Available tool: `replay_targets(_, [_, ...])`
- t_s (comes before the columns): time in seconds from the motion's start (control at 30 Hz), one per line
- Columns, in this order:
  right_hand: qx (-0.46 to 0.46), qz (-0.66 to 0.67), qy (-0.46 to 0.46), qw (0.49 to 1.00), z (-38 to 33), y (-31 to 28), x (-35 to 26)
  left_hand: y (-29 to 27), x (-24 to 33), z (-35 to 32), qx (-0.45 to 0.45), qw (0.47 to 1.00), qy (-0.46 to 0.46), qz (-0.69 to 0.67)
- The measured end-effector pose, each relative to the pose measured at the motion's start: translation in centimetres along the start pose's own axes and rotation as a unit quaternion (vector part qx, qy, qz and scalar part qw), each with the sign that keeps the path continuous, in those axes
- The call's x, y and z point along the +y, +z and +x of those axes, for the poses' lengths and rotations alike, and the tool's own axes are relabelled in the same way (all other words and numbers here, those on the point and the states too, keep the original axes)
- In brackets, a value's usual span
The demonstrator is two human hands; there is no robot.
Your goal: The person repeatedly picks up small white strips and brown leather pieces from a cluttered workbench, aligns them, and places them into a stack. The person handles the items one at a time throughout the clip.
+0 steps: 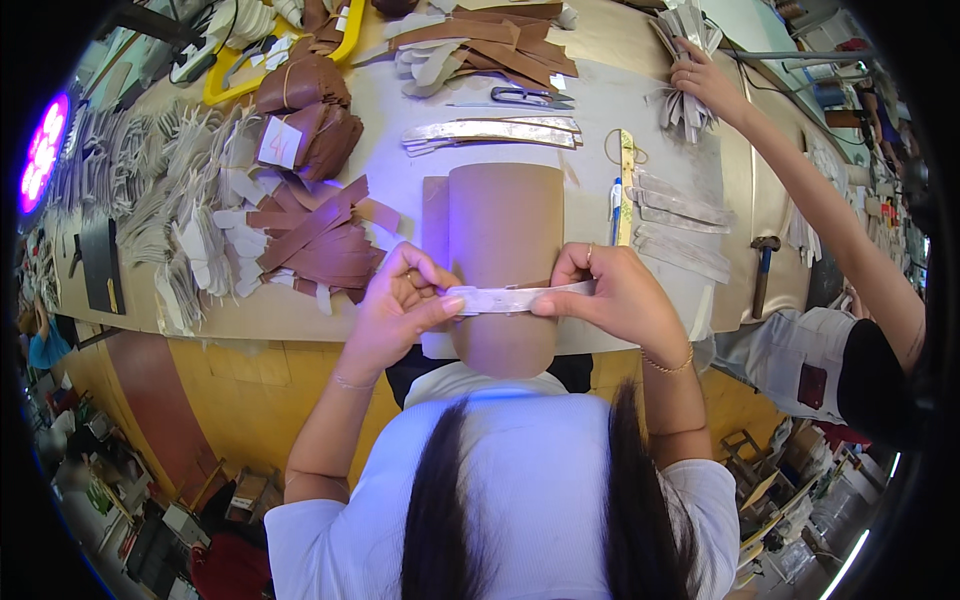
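My left grip [405, 300] and right grip [622, 292] both pinch the pale strip [505, 300], held across the brown rounded form [505, 225] (thread snips [525, 96] lie beyond it on the desk [620, 45]).

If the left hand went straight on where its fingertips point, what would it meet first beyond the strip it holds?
Probably the right hand, pinching the pale strip further along; the left hand might brush the tan curved form beneath first, as depth is unclear.

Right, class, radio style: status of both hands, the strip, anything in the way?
Left hand and right hand: pinching pale strip near opposite ends. Strip: crosswise over brown curved form. Obstructions: none seen; black snips lie beyond form.
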State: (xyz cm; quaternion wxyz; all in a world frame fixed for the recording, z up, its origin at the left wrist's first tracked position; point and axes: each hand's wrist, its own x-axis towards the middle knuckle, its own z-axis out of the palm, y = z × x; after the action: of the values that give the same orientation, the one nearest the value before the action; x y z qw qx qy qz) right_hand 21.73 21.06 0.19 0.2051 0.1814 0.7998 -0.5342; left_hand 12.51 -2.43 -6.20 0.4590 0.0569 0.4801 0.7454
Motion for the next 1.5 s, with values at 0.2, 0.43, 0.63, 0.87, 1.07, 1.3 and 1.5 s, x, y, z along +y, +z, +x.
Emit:
replay_targets(0.2, [-0.036, 0.157, -0.032, 0.986, -0.4, -0.9, 2.5, -2.0, -0.5, 0.0, -0.049, 0.998, 0.0, -0.027])
replay_targets(0.43, [-0.032, 0.208, -0.031, 0.977, 0.1, -0.1, 4.5, -2.2, -1.3, 0.3, -0.027, 0.999, -0.016, -0.02])
replay_targets(0.63, [-0.005, 0.19, -0.008, 0.982, 0.1, 0.7, 4.5, -2.4, -1.6, 0.3, -0.023, 0.999, -0.02, -0.016])
replay_targets(0.87, [-0.009, 0.375, -0.013, 0.927, -0.1, 1.4, 7.4, -2.2, -1.6, 0.2, -0.024, 0.998, -0.015, -0.062])
replay_targets(1.07, [-0.032, 0.476, -0.014, 0.879, -0.8, 1.5, 8.7, -3.0, -1.8, -0.1, -0.008, 0.998, -0.021, -0.062])
replay_targets(1.3, [-0.01, 0.481, -0.019, 0.876, -0.1, 2.9, 9.6, -2.1, -1.1, 0.4, -0.012, 0.999, -0.024, -0.017])
replay_targets(1.5, [0.025, 0.434, -0.012, 0.901, -0.3, 3.0, 9.2, -2.5, -1.7, 0.3, 0.001, 0.999, -0.033, -0.021])
